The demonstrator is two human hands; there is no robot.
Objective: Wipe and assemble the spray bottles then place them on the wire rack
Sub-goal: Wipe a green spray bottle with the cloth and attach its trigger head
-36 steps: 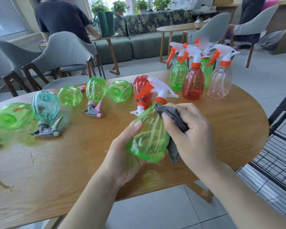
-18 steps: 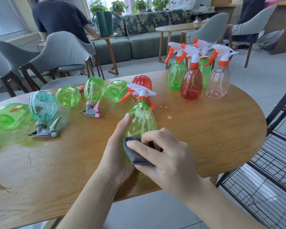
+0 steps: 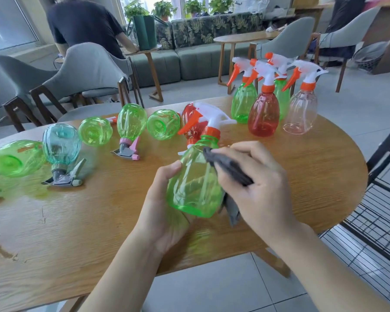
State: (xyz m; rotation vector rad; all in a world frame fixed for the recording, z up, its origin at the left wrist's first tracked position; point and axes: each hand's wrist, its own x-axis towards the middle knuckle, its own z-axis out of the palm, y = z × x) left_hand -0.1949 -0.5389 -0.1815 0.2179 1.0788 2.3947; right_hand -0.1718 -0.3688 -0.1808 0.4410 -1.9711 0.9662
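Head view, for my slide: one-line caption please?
Left hand holds a green spray bottle while the right hand wipes it with a grey cloth.

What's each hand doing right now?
Left hand: grips the green spray bottle.
Right hand: pinches the grey cloth against it.

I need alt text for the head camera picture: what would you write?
A person's left hand holds a green spray bottle while the right hand wipes it with a grey cloth, above a wooden table crowded with more bottles.
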